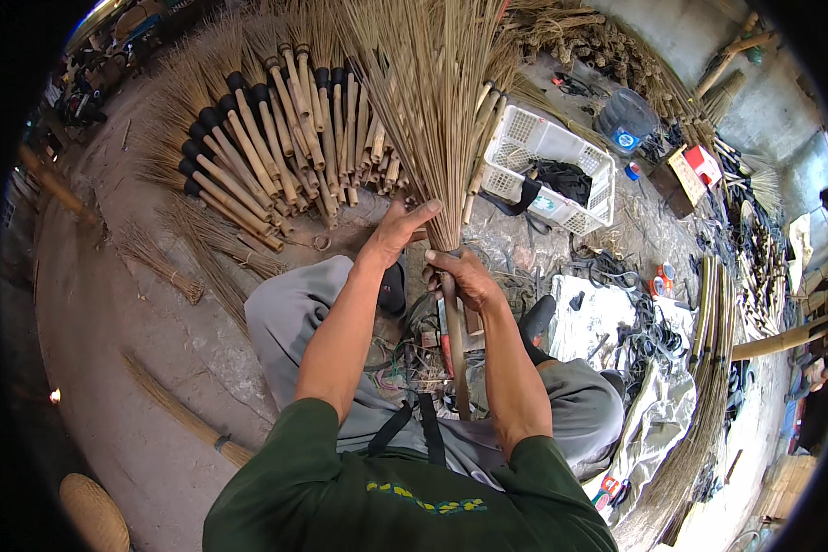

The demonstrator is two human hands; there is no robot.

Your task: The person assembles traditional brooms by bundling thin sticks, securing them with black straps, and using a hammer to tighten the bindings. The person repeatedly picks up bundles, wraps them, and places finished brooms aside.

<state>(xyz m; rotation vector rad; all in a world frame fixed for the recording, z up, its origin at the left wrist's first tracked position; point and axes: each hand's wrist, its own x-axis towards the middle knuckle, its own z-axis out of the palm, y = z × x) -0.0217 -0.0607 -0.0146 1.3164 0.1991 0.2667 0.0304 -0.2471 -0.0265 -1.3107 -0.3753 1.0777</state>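
Bristles up, a stick broom (432,138) stands in front of me between my bent knees. My right hand (467,278) is wrapped around its neck, where the bristles meet the handle. The handle (454,340) runs down toward my lap between my forearms. Just above and to the left, my left hand (398,232) holds the lower bristles, its thumb lying across their front. Most of its fingers are hidden behind the bundle. A dark strip seems to circle the neck near my right hand, but its detail is too small to tell.
Several brooms with bamboo handles (258,147) lie fanned out ahead. A white plastic crate (593,198) holding black strips sits ahead right, near a clear water jug (626,115). Loose bristle bundles (161,262) lie left; long sticks (681,414) and a whitish sheet (584,317) lie right.
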